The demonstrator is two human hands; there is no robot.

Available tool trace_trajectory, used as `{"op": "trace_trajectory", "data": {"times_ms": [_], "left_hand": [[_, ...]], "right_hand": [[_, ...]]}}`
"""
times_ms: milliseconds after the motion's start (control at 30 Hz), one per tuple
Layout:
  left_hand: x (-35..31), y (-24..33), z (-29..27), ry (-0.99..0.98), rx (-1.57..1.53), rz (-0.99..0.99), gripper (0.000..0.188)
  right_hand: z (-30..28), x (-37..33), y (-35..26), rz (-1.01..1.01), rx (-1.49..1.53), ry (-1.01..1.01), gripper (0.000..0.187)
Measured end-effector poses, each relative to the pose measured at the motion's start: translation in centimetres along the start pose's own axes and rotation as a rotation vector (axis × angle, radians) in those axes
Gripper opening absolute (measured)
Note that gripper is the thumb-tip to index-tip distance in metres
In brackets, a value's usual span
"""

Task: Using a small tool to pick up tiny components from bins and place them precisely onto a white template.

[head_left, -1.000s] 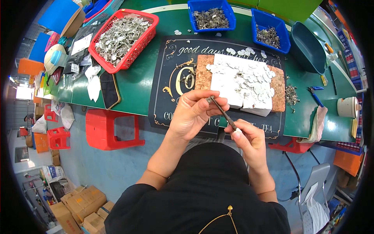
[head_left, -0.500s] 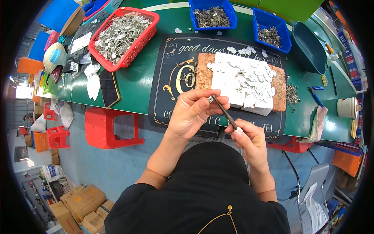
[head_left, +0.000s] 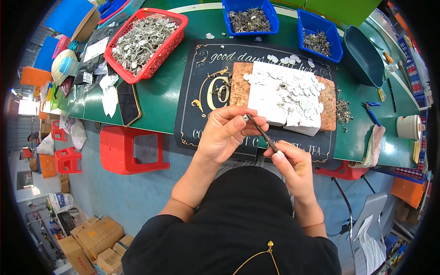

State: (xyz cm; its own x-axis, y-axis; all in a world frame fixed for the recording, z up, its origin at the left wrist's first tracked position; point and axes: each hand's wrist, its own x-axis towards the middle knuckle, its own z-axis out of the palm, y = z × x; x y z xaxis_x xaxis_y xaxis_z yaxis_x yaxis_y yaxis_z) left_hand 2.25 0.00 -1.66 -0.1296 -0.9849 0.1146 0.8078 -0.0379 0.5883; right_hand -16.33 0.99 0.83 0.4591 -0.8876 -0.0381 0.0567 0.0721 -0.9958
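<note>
My left hand (head_left: 227,133) pinches a tiny metal piece (head_left: 246,118) between thumb and fingertips. My right hand (head_left: 293,162) grips thin dark tweezers (head_left: 263,133) whose tip meets that piece. Both hands hover over the near edge of a black mat (head_left: 201,87) on a green table (head_left: 160,91). Just beyond them a cork board (head_left: 239,85) carries a white sheet (head_left: 270,96) strewn with several small pale petal-shaped pieces.
A red basket (head_left: 145,41) of silvery parts stands at the back left. Two blue bins (head_left: 250,18) (head_left: 318,40) of dark metal bits and a teal tub (head_left: 364,59) line the far edge. Red stools (head_left: 130,149) sit under the table; cardboard boxes (head_left: 96,238) lie on the floor.
Both hands stay together at the mat's near edge; the tweezers' tip has shifted only slightly against the piece in the left fingers.
</note>
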Motion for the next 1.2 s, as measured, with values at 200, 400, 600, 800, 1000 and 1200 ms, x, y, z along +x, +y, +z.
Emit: {"op": "trace_trajectory", "data": {"times_ms": [200,400,600,800,1000,1200], "left_hand": [[-0.3,-0.3,0.6,0.082,-0.011,0.061,0.024],[-0.2,-0.5,2.1,0.27,0.153,0.17,0.021],[-0.1,2.6,0.9,0.439,0.849,0.417,0.017],[2.1,4.0,-2.8,0.519,1.756,0.452,0.016],[3.2,3.8,0.3,0.377,1.708,0.553,0.014],[6.4,1.0,2.9,0.084,1.762,0.528,0.012]], "right_hand": [[1.3,0.1,1.0,-0.396,-0.62,0.214,0.018],[1.4,1.4,1.8,-0.59,-0.87,0.296,0.023],[1.2,0.3,0.9,-0.387,-0.605,0.259,0.025],[-1.1,-1.9,0.4,-0.131,-0.249,0.272,0.033],[-3.9,-2.2,0.5,-0.117,0.096,0.355,0.036],[-3.4,-2.1,0.7,-0.097,0.16,0.362,0.038]]}}
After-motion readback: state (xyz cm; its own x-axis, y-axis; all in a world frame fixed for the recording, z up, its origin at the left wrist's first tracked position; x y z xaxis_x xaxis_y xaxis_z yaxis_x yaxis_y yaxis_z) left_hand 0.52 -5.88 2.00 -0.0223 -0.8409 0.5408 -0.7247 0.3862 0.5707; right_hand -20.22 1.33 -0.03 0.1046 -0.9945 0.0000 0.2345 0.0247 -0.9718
